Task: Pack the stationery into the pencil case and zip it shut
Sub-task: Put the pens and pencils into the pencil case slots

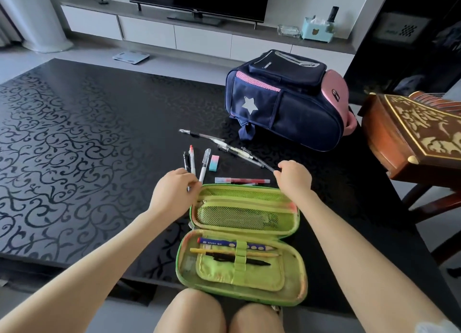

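Hands (174,188) (293,177) at oblong green fabric case (287,280) w/ mesh pocket.

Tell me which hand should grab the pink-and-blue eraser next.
Left, probably. The left hand sits beside the white pens, just below the eraser; the right hand is already pinching a dark pen further right.
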